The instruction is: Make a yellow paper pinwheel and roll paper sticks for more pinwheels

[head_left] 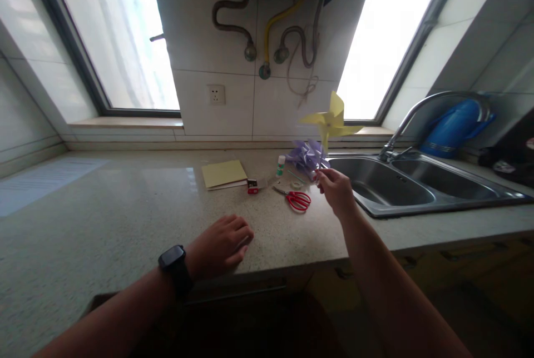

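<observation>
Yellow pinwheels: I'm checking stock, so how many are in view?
1: the yellow pinwheel, held up in the right hand. Any beneath the purple pile would be hidden.

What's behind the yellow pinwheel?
Tiled wall and a bright window; purple pinwheel blades near its lowest blade. The yellow pinwheel, in the right hand, hides whatever is directly behind its blades.

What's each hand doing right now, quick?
Left hand: loosely curled at the front edge of the counter, palm hidden; whether it holds anything cannot be told.
Right hand: closed, holding the yellow pinwheel.
</observation>
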A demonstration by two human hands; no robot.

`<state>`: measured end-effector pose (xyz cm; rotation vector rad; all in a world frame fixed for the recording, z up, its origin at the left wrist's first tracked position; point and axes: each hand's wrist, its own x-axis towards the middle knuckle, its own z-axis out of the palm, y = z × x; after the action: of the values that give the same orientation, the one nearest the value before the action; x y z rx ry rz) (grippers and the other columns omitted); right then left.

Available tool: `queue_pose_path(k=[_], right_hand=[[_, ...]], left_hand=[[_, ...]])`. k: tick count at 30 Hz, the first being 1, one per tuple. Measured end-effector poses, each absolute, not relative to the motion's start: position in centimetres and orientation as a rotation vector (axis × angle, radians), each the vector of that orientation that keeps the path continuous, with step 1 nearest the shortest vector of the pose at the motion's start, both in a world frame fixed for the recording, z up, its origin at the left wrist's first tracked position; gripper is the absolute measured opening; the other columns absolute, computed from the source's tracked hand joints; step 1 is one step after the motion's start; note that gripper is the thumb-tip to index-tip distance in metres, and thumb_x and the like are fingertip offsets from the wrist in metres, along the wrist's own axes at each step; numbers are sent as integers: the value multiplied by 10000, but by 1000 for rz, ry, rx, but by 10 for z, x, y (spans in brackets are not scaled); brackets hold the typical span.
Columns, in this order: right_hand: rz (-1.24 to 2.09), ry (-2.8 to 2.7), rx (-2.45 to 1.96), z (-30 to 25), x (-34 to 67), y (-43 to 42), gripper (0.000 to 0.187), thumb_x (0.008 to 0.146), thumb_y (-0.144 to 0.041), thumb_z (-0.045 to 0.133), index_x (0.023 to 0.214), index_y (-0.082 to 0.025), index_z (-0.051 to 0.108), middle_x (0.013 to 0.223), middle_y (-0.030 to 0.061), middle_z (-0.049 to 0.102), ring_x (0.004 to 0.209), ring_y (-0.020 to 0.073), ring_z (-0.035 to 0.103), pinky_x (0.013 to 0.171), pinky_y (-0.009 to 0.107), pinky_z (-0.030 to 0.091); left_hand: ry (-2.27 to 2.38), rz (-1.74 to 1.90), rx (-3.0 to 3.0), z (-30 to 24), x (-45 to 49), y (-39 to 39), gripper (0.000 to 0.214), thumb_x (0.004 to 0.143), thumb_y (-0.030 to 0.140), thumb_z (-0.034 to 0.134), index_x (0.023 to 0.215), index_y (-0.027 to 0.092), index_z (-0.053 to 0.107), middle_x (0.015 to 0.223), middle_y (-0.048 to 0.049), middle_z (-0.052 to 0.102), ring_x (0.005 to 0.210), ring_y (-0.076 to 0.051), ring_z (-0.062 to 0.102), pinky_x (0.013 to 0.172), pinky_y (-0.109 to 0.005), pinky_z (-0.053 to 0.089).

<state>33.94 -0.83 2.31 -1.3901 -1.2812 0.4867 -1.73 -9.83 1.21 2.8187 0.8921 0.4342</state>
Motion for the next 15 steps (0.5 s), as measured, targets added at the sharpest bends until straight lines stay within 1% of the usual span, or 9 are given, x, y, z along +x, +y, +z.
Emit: queue_pose_path(k=[2,5,9,15], right_hand=[[437,-1234,-1489,24,366,8,302,981,-386,616,1171,-153,631,1105,65,670,901,180,672,774,362,587],[389,-1170,-1644,12,395,20,338,976,-371,625,1243,-165,608,1214,88,644,1006,214,664,847,414,583],[333,-1096,-1843,-12,418,27,355,974,-370,627,1266,-170,600,1258,95,629,1056,231,653,886,441,572],[239,-1137,-2035,-28,428,42,315,978,-370,620,1236,-190,624,1268,89,631,1070,229,647,903,429,564]], left_hand=[[889,440,2814,13,-17,-98,185,892,179,545,1067,217,594,1079,-69,602,972,-245,528,912,-391,443],[885,446,2813,14,-17,-98,184,887,183,542,1059,220,597,1069,-69,603,969,-246,527,910,-389,444],[891,451,2814,14,-17,-98,206,892,187,526,1080,225,601,1071,-72,602,971,-247,528,910,-391,445],[891,458,2805,12,-17,-99,205,892,188,520,1075,224,605,1076,-75,599,977,-250,525,907,-395,445]])
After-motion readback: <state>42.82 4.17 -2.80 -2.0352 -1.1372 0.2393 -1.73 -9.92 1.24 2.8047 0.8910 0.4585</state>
